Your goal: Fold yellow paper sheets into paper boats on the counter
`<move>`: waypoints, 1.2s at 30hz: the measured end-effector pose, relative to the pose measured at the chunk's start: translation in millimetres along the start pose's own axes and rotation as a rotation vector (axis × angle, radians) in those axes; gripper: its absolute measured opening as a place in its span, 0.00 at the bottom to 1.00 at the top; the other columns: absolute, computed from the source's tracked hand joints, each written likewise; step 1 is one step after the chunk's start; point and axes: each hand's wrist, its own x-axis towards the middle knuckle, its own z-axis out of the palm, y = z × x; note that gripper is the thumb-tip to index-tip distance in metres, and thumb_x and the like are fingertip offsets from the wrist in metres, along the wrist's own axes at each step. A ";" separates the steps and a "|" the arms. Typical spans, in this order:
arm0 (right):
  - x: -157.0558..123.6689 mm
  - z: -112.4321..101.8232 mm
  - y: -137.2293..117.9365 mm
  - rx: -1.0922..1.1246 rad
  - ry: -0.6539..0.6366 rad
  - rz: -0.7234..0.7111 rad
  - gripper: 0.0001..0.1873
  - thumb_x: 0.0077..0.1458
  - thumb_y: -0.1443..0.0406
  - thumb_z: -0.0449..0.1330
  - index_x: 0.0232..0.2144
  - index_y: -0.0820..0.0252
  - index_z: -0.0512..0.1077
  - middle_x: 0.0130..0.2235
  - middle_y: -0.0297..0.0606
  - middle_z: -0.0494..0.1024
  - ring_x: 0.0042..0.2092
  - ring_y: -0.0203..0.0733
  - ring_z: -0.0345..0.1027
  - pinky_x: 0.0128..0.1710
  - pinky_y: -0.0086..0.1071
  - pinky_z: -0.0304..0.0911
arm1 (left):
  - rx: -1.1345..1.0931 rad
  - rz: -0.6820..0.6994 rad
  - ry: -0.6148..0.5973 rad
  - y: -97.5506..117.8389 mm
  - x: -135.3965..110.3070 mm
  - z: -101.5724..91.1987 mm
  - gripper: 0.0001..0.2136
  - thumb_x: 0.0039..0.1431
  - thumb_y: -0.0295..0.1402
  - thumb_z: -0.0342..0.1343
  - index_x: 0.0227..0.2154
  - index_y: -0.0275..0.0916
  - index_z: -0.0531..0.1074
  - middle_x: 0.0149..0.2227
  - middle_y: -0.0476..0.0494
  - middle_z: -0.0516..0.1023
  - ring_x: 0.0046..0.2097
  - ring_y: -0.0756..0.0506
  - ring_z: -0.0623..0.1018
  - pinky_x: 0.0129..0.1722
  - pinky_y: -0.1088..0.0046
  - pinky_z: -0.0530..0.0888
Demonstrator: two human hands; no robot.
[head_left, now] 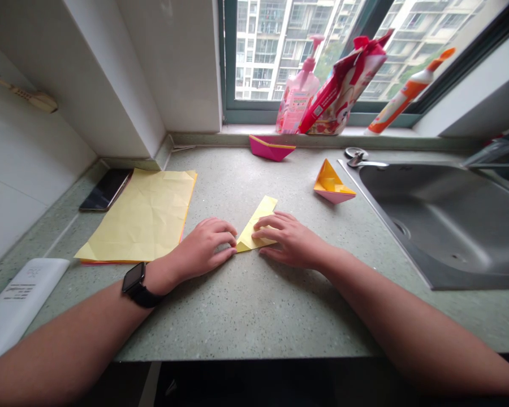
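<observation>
A folded piece of yellow paper (254, 230) lies on the speckled counter in front of me, tapering to a point at its near left. My left hand (206, 244), with a black watch on the wrist, has its fingers curled together at that near left corner. Spread fingers of my right hand (286, 237) rest on the right part of the paper and hide some of it. Beyond it stand two folded paper boats: a magenta one (271, 150) by the window sill and an orange and pink one (334, 189) near the sink.
A stack of yellow sheets (142, 217) lies at the left, against a dark phone (107, 189). Nearer is a white device (23, 308). The steel sink (445, 220) is at the right. A pink pump bottle (297, 96), red bag (343, 90) and orange bottle (402, 99) line the sill.
</observation>
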 end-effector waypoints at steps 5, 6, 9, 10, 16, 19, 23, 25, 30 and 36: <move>0.8 -1.1 -3.6 0.053 0.033 -0.075 0.16 0.69 0.63 0.67 0.57 0.48 0.80 0.58 0.42 0.84 0.60 0.51 0.77 0.66 0.56 0.68 | -0.036 -0.071 0.002 -1.1 -0.1 3.5 0.06 0.75 0.34 0.60 0.40 0.43 0.81 0.51 0.44 0.84 0.56 0.40 0.81 0.74 0.40 0.64; 1.1 -1.9 -5.3 0.067 0.030 -0.097 0.15 0.70 0.63 0.66 0.57 0.47 0.81 0.57 0.41 0.84 0.59 0.50 0.77 0.66 0.54 0.68 | -0.043 -0.084 0.002 -1.1 -0.1 3.7 0.06 0.74 0.34 0.60 0.40 0.43 0.81 0.51 0.44 0.84 0.56 0.40 0.81 0.74 0.40 0.63; 2.4 -4.5 -10.7 0.091 -0.015 -0.144 0.14 0.72 0.63 0.64 0.57 0.46 0.82 0.56 0.40 0.85 0.57 0.48 0.77 0.62 0.51 0.71 | -0.054 -0.102 0.006 -1.1 0.1 4.1 0.07 0.74 0.34 0.61 0.39 0.43 0.82 0.51 0.45 0.84 0.57 0.39 0.81 0.75 0.38 0.62; 3.1 -5.2 -12.3 0.093 -0.032 -0.149 0.14 0.72 0.63 0.64 0.57 0.47 0.82 0.55 0.41 0.85 0.56 0.48 0.77 0.60 0.50 0.72 | -0.054 -0.103 0.008 -1.2 0.1 4.2 0.07 0.74 0.35 0.61 0.39 0.43 0.81 0.51 0.45 0.84 0.57 0.39 0.81 0.74 0.38 0.62; 5.0 -5.4 -15.2 0.114 -0.057 -0.131 0.15 0.71 0.64 0.65 0.57 0.48 0.83 0.54 0.41 0.85 0.54 0.48 0.78 0.59 0.48 0.72 | -0.035 -0.118 -0.007 -3.0 -0.2 5.3 0.04 0.74 0.35 0.61 0.43 0.43 0.80 0.54 0.42 0.83 0.59 0.38 0.79 0.75 0.39 0.62; 4.1 -4.7 -14.5 0.111 -0.061 -0.125 0.15 0.72 0.63 0.65 0.57 0.47 0.83 0.55 0.41 0.85 0.55 0.48 0.78 0.59 0.48 0.73 | -0.037 -0.121 -0.019 -4.1 -0.6 3.7 0.07 0.73 0.35 0.62 0.50 0.43 0.77 0.56 0.41 0.82 0.60 0.38 0.79 0.75 0.39 0.62; 3.7 -6.0 -15.1 0.113 -0.053 -0.136 0.16 0.71 0.64 0.65 0.58 0.47 0.83 0.55 0.42 0.85 0.55 0.48 0.78 0.59 0.49 0.73 | -0.043 -0.067 -0.059 -6.5 -0.6 -0.4 0.07 0.75 0.34 0.59 0.52 0.44 0.78 0.56 0.41 0.82 0.61 0.38 0.78 0.73 0.41 0.64; 4.1 -7.0 -16.0 0.112 -0.047 -0.144 0.17 0.71 0.64 0.65 0.59 0.46 0.83 0.54 0.42 0.84 0.55 0.48 0.77 0.59 0.49 0.73 | -0.038 -0.003 -0.056 -7.5 -0.3 -1.7 0.08 0.76 0.32 0.59 0.51 0.45 0.80 0.57 0.41 0.82 0.61 0.39 0.79 0.71 0.43 0.68; 5.2 -7.6 -17.9 0.108 -0.045 -0.138 0.20 0.70 0.65 0.67 0.60 0.43 0.82 0.55 0.42 0.84 0.55 0.49 0.78 0.59 0.49 0.73 | -0.031 0.209 -0.013 -6.7 0.2 -3.1 0.13 0.76 0.27 0.57 0.56 0.46 0.81 0.57 0.40 0.85 0.59 0.40 0.81 0.67 0.50 0.74; 4.6 -7.6 -18.0 0.103 -0.055 -0.134 0.19 0.70 0.65 0.66 0.60 0.45 0.83 0.54 0.42 0.85 0.55 0.49 0.78 0.59 0.49 0.73 | -0.035 0.213 -0.116 -3.4 -0.5 -11.6 0.14 0.75 0.27 0.56 0.56 0.44 0.82 0.56 0.41 0.87 0.59 0.40 0.83 0.71 0.46 0.67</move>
